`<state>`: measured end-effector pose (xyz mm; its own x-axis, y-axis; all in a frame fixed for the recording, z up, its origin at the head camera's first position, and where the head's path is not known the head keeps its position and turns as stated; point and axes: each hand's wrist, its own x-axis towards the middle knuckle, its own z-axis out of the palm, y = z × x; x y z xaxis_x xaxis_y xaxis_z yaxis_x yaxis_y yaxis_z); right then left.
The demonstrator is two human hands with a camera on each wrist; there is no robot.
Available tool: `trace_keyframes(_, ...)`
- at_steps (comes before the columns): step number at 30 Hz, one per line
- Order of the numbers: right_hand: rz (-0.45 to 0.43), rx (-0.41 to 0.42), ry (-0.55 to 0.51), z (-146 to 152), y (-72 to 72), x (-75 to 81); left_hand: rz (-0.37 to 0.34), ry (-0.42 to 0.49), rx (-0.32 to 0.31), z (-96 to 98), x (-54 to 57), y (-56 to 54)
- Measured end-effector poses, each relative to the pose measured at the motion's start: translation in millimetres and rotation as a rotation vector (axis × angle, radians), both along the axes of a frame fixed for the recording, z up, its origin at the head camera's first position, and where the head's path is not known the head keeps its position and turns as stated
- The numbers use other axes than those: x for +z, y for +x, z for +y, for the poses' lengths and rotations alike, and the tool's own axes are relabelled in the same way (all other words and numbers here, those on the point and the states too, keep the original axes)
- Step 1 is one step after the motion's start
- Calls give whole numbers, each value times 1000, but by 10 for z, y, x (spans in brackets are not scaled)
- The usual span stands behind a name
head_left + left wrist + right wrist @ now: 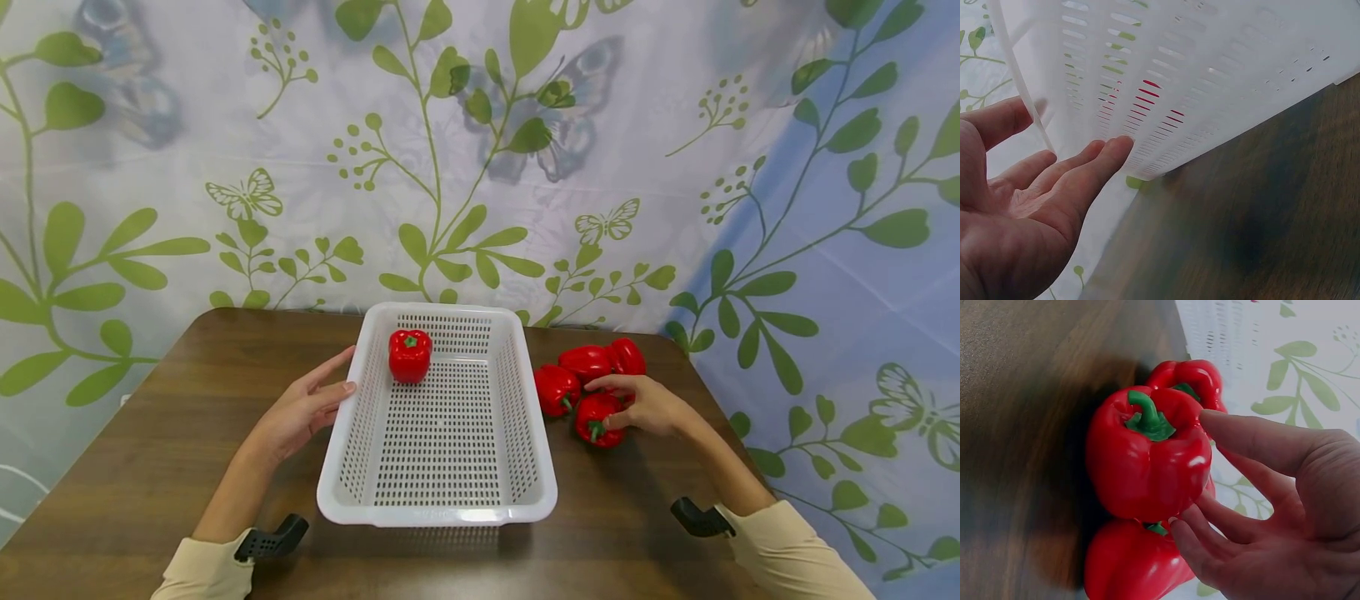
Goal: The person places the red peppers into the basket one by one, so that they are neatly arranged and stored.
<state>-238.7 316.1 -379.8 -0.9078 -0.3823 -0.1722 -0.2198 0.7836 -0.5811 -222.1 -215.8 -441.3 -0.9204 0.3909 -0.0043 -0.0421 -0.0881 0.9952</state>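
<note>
A white perforated plastic basket point(438, 515) stands on the table with one red bell pepper point(409, 360) upright inside, toward its far left corner. My left hand point(300, 414) is at the basket's left side, its fairly straight fingers against the outer wall and its thumb at the rim; the left wrist view shows this hand point(1041, 206) too. To the right of the basket, several red bell peppers lie clustered. My right hand point(648, 406) holds the nearest red bell pepper point(597, 408) between thumb and fingers; its green stem shows in the right wrist view, where the pepper point(1147, 469) touches or overlaps others.
Left of the held pepper lies another red bell pepper point(555, 387), close to the basket's right wall. Two more, a pepper point(585, 362) and its right neighbour point(628, 355), lie behind. The brown wooden table point(225, 367) meets a leaf-patterned curtain point(300, 167) at its far edge.
</note>
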Motion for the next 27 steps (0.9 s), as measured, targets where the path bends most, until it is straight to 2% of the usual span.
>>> trace_keyframes(8, -59, 18, 8, -14, 15, -1, 0, -1, 0, -3, -11, -1)
trace_keyframes(15, -72, 20, 25, -42, 40, 17, -6, 13, -8, -8, -10, 3)
trace_keyframes(27, -98, 56, 113, -107, 96, 69, -11, 6, -3, -4, 1, 13)
